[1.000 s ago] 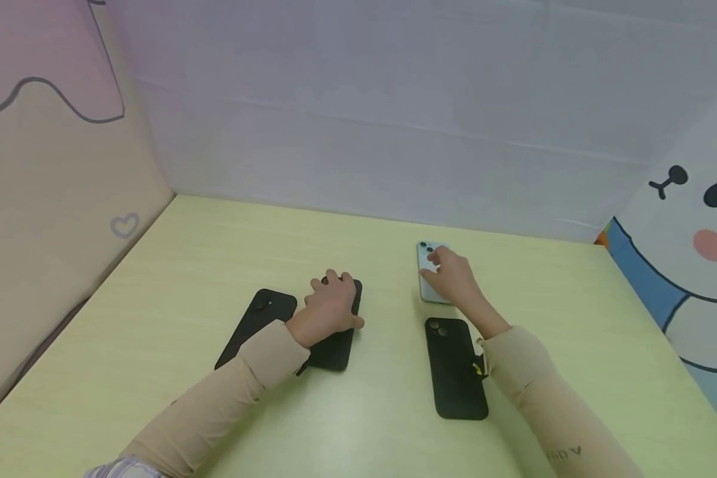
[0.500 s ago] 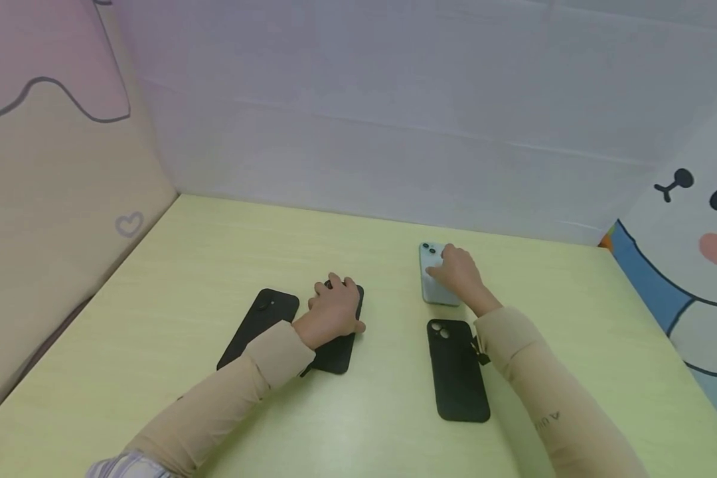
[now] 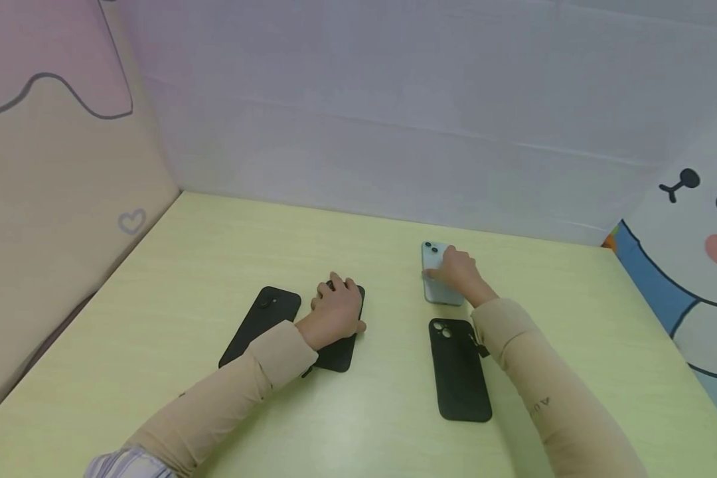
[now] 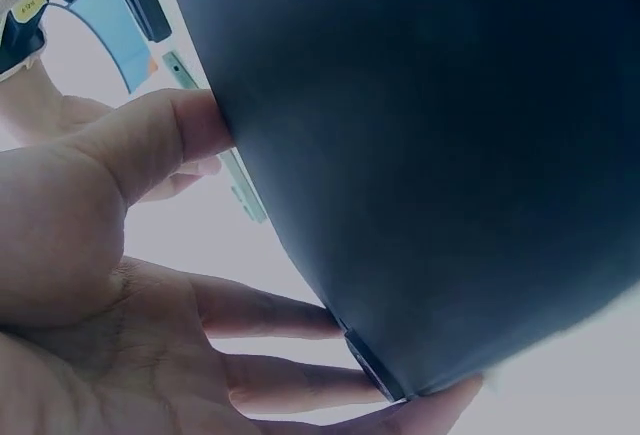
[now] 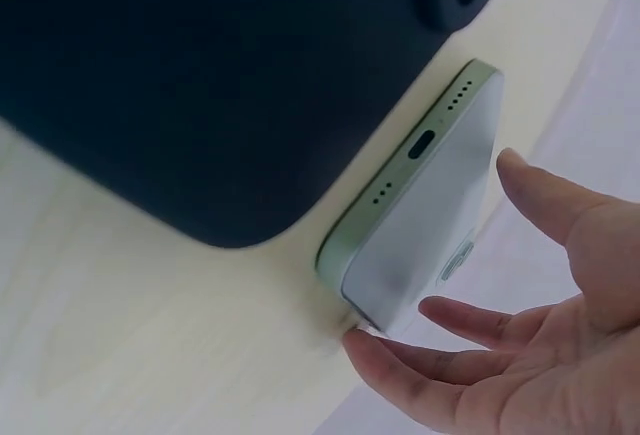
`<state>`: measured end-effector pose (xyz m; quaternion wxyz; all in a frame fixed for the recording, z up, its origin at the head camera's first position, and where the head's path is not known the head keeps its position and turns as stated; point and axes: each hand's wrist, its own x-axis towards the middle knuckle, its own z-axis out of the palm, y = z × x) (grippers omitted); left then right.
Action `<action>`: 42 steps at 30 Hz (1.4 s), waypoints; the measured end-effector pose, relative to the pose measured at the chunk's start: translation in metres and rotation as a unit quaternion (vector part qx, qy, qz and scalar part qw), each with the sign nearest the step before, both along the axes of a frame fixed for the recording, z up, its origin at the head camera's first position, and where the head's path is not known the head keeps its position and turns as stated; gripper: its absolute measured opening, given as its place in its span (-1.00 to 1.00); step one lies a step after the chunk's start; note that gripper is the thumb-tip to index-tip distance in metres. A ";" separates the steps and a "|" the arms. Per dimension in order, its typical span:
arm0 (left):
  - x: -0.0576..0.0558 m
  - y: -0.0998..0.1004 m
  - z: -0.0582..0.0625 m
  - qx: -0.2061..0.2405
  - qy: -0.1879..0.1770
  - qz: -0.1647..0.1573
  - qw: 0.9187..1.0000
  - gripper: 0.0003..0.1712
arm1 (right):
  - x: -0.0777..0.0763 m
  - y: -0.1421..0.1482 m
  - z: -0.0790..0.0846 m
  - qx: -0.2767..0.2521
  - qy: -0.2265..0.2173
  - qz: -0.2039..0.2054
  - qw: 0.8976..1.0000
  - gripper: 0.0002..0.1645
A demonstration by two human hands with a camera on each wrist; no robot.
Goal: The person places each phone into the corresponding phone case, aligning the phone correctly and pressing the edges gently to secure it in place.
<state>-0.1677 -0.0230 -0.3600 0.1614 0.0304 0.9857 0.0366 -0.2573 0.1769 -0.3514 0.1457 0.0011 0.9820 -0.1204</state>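
Observation:
My left hand lies over a black phone, its thumb at the right edge and its fingers over the camera end. In the left wrist view, the thumb and fingertips meet the rim of that phone. My right hand spans a pale phone with a light green frame, lying back up farther off. The right wrist view has the thumb at one long edge of the pale phone and fingertips at the other. Part of its back is hidden by the hand.
A black phone case with camera holes lies nearer me, below the pale phone, partly under my right sleeve. Another black phone lies left of my left hand, its lower part behind the sleeve. A pale wall closes the table's back.
My right hand has come down onto the pale phone, its thumb now at the left edge and fingers at the right. The left hand stays on the black phone.

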 end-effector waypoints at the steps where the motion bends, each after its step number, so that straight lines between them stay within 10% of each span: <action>1: 0.000 0.000 0.000 0.000 0.000 0.001 1.000 -0.02 | -0.001 -0.001 -0.001 0.004 0.000 0.002 1.000 -0.13; 29: 0.004 0.002 0.001 -0.003 0.002 0.002 1.000 -0.13 | -0.008 0.000 -0.010 -0.012 0.026 -0.015 0.999 -0.23; 42: 0.012 0.011 0.006 -0.012 0.074 -0.051 0.996 -0.29 | -0.013 0.018 -0.003 -0.063 0.014 -0.029 0.997 -0.24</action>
